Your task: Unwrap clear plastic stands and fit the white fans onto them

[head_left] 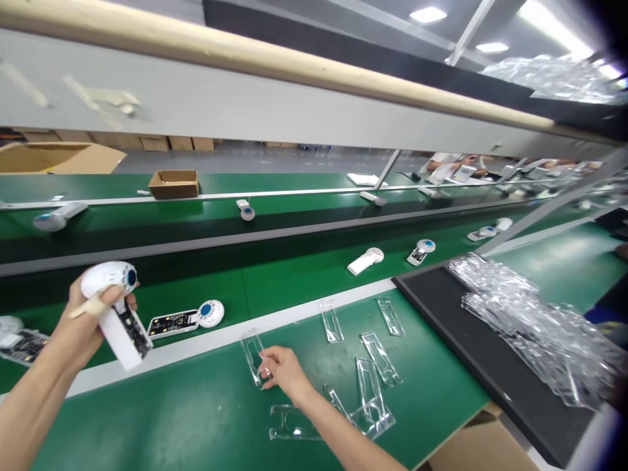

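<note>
Raised over the belt at the left, my left hand is closed around a white handheld device. Its round head has a dark blue lens, and a bare circuit board shows along its open handle. A finger of that hand wears a pale cover. My right hand pinches a clear plastic frame near the table's belt-side edge. Several more clear plastic frames lie scattered to the right and under my right forearm. Another open device rests on the belt between my hands, its board facing up.
A black tray at the right bears a heap of clear plastic frames. Further devices lie along the green belt. A small cardboard box stands beyond, under a low overhead shelf. Other people's hands are far right.
</note>
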A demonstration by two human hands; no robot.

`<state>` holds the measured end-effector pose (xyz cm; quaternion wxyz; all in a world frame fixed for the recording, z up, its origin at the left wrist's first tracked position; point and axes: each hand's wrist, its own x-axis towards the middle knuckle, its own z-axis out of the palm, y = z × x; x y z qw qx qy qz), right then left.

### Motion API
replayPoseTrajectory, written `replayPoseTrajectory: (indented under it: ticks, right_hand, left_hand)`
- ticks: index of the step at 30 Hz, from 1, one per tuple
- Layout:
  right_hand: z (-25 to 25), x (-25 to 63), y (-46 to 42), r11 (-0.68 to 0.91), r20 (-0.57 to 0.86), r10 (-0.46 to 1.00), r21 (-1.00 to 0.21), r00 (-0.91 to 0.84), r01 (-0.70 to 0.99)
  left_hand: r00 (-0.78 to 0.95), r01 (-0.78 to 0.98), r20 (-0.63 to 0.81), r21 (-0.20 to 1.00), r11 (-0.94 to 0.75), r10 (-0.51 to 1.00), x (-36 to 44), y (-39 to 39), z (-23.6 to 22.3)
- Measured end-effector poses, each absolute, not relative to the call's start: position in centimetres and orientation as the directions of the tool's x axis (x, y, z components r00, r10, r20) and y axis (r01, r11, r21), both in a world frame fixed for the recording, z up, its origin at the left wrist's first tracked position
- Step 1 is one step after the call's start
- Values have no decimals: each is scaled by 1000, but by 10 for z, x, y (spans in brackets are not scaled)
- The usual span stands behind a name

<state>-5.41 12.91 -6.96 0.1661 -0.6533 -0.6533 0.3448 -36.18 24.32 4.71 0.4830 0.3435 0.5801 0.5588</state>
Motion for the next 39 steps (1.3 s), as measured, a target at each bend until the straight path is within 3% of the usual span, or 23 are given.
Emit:
replayPoseTrajectory:
  ticks: [3,5,8,10,12,14,18,21,24,27,31,34,36,39]
  right_hand:
    - [-67,-64,122,-72,-211,975,-610,-73,789]
    - [-59,-59,118,-14,-169,981,-562,-99,827]
    - [-48,-44,126,367,-62,900,-424,-431,828]
    - [-46,-35,138,660,-56,710,-295,-702,691]
    - [-46,-28,153,770,-97,577,-267,-811,580]
    - [-44,-24,164,759,-114,570,-306,-814,575]
    - [-25,-35,158,663,-75,695,-317,-715,678]
    - [3,-63,129,479,-27,835,-459,-550,749]
    - [29,-101,97,375,48,893,-628,-447,682]
    - [41,-133,78,371,108,909,-649,-402,664]
    - [29,-154,68,323,139,942,-622,-305,713]
    - [9,-156,61,347,237,938,-606,-253,716]
    - [0,-153,56,363,253,932,-644,-260,673]
    - [-1,-148,53,313,137,932,-775,-337,550]
  left_hand:
    - [-238,-380,-236,915,134,942,-367,196,47]
    - [-261,-548,-374,817,183,890,-365,169,40]
    - [-205,-728,-537,642,239,819,-355,139,29]
    - [-128,-790,-555,558,254,822,-346,126,25]
    - [-94,-825,-534,514,235,840,-336,118,24]
    - [-90,-841,-523,496,217,847,-326,112,25]
    - [-165,-825,-459,549,132,873,-310,109,27]
    - [-205,-795,-376,602,71,904,-298,110,28]
    - [-178,-787,-302,615,49,937,-285,111,32]
    - [-157,-788,-235,615,22,959,-274,109,38]
    - [-143,-773,-194,634,13,970,-268,104,47]
    - [-107,-766,-228,640,66,968,-270,98,51]
    - [-94,-761,-239,643,85,967,-271,96,53]
    - [-57,-734,-216,671,106,975,-272,96,56]
